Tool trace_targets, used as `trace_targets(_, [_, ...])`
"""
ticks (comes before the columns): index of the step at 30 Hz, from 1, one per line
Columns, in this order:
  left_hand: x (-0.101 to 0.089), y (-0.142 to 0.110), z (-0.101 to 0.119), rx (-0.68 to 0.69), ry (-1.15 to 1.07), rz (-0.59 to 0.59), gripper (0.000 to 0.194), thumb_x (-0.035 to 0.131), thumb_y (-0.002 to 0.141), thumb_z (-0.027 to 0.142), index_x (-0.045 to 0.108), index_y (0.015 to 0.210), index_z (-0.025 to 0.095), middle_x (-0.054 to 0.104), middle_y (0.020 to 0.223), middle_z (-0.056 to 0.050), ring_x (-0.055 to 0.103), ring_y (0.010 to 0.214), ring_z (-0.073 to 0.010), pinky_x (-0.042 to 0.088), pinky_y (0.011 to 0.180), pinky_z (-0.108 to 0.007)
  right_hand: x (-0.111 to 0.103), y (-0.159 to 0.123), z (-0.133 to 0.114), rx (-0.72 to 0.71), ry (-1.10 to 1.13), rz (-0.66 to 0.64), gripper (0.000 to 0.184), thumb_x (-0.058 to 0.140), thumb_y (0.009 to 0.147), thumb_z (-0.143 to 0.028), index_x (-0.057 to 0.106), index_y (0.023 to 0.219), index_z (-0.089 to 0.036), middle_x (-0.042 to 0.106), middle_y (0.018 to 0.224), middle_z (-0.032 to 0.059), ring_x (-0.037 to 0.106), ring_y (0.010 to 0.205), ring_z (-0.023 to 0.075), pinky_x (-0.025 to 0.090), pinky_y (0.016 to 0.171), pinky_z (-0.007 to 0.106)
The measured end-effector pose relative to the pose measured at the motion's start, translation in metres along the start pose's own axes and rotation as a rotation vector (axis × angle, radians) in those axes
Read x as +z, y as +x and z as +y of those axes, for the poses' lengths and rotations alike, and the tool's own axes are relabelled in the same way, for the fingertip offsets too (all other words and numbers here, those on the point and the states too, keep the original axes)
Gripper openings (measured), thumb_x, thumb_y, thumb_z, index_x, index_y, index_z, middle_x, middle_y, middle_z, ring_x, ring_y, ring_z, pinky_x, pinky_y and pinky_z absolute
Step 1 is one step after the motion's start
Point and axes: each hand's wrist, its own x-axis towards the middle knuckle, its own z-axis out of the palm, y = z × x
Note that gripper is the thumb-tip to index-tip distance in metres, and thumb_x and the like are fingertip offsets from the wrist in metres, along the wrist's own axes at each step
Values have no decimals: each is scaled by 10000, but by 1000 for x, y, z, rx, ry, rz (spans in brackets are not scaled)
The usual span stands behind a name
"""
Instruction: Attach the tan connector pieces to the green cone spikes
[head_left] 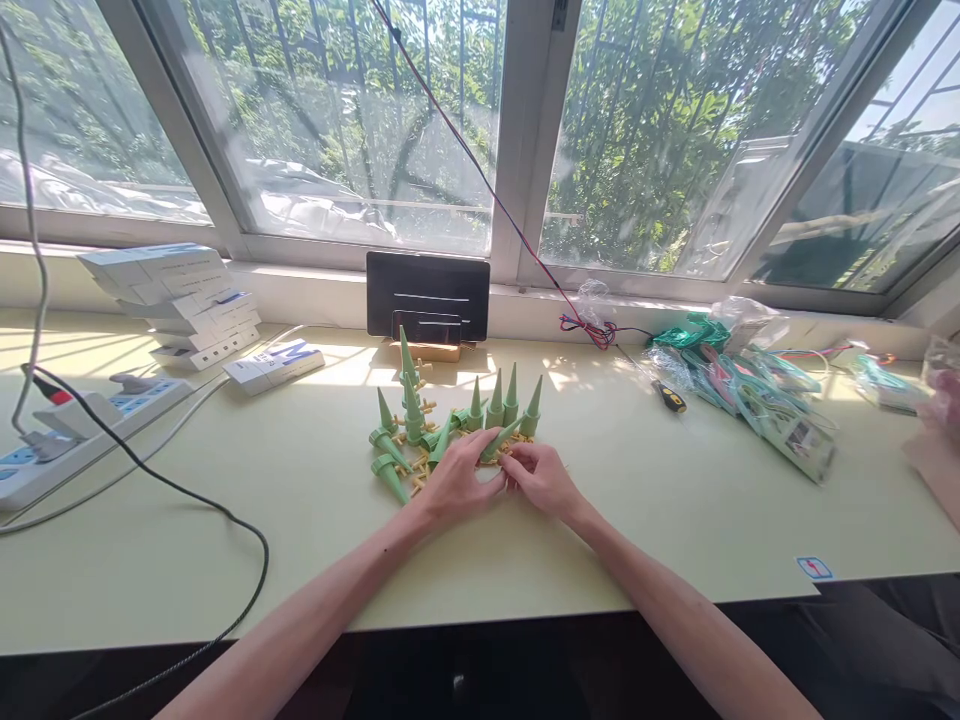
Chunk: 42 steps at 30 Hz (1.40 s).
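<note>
In the head view my left hand (459,474) is closed around a tilted green watering spike (500,440), a cone with its tip to the upper right. My right hand (547,482) meets it from the right, thumb and fingers pinched together near the spike's lower end. What lies between those fingertips is hidden. Several more green spikes (512,392) stand upright just beyond my hands, and others (391,477) lie on their sides to the left. Small yellow valve pieces (420,482) are scattered among them.
A tablet (427,290) leans on a stand at the window. White boxes (184,300) are stacked back left, near a power strip (97,435) with trailing cables. Bagged green parts (780,410) and a black-and-yellow tool (669,397) lie right. The table's front edge (525,617) is close.
</note>
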Motion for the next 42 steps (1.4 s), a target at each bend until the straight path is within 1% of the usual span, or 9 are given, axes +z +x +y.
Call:
trace_targets(6, [-2,2,1,8,-21,-7,557,661,790,254,548,1332,192,681,1178,-92,668,960,-240,552,755,-332,0,0,-1,8,8,1,284,591,889,-387,632,696,-182,621,598,12,613,543,164,495,536,275])
trace_targets(12, [-1,2,-1,5,-1,15,540,681,785,246,558,1309,203,677,1157,-81,670,972,-237,546,831,-352,0,0,-1,11,20,-8,294,607,883,-411,632,696,-185,613,592,9,613,534,163,505,534,277])
trace_targets(20, [-1,1,-2,-13,58,21,501,678,805,272,556,1284,196,673,1100,-66,668,892,-210,538,755,-317,0,0,-4,36,73,-38,328,607,896,-420,644,685,-171,622,574,10,593,529,149,493,545,269])
trace_targets(28, [1,0,-3,-12,54,32,482,665,797,262,580,1268,205,691,1132,-71,679,969,-235,553,793,-336,0,1,-7,71,96,-71,376,608,883,-504,652,706,-175,625,578,6,591,517,142,472,503,260])
trace_targets(31, [2,0,-4,-22,40,47,499,672,763,240,599,1254,193,700,1142,-81,684,975,-244,563,766,-325,0,1,-6,69,84,-86,384,623,875,-507,618,668,-184,619,580,7,599,529,146,475,502,259])
trace_targets(37, [2,-1,-3,-32,38,52,507,676,720,205,628,1224,189,719,1092,-77,691,892,-233,560,705,-310,0,2,-2,63,53,-112,405,626,870,-511,557,628,-193,599,565,-1,616,529,151,484,514,262])
trace_targets(42, [-1,0,3,-8,54,32,395,651,741,197,657,1136,191,720,999,-57,658,776,-189,520,650,-282,0,2,-1,60,64,-97,387,635,866,-468,545,610,-192,592,560,-3,613,517,150,492,513,266])
